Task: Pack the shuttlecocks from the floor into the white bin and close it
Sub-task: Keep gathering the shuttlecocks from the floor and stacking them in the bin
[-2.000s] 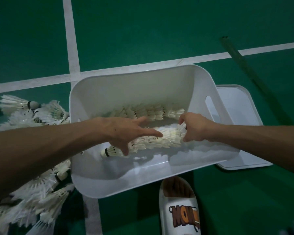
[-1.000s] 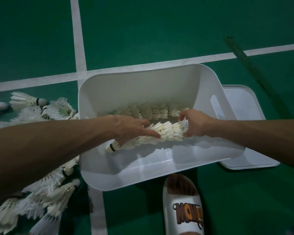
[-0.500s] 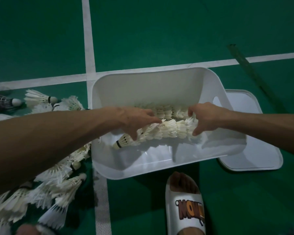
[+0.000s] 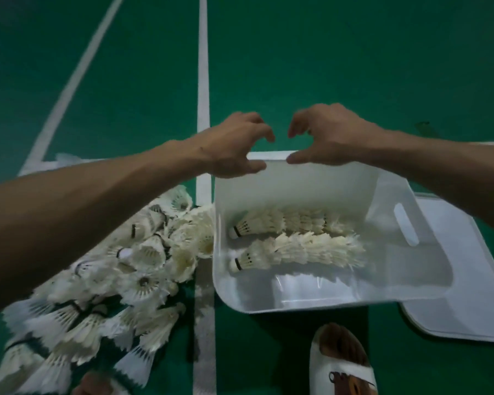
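Observation:
The white bin (image 4: 325, 300) sits on the green floor right of centre. Two stacked rows of shuttlecocks lie side by side in it, a far row (image 4: 285, 223) and a near row (image 4: 300, 252). A loose pile of shuttlecocks (image 4: 111, 283) covers the floor to the bin's left. My left hand (image 4: 234, 146) and my right hand (image 4: 325, 135) hover above the bin's far rim, fingers curled and apart, holding nothing. The flat white lid (image 4: 462, 280) lies on the floor right of the bin, partly under it.
A white slipper (image 4: 342, 366) on a foot shows at the bottom, just in front of the bin. White court lines (image 4: 203, 81) cross the green floor; one runs under the bin's left edge. Bare floor stretches beyond the bin.
Both hands let go of the near shuttlecock row, which now lies in the bin, and rose above the far rim. The view shifted, so the bin appears further right.

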`<action>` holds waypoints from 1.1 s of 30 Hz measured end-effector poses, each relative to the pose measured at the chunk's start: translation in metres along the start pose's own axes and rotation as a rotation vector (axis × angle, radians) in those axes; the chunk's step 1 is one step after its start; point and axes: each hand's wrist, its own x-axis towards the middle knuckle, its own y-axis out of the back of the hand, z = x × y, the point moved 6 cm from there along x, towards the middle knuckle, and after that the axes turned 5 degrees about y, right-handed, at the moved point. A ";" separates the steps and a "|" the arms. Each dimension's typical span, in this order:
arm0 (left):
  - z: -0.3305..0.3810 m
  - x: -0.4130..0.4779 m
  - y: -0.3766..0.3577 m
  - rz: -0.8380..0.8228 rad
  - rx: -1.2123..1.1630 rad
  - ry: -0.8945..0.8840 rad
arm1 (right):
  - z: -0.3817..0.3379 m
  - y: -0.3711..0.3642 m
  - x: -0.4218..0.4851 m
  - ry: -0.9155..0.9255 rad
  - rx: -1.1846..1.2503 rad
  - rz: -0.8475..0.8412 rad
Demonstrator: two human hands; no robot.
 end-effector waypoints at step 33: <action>-0.386 -0.166 -0.091 -0.143 -0.233 0.902 | -0.252 -0.183 0.254 0.394 0.228 -0.278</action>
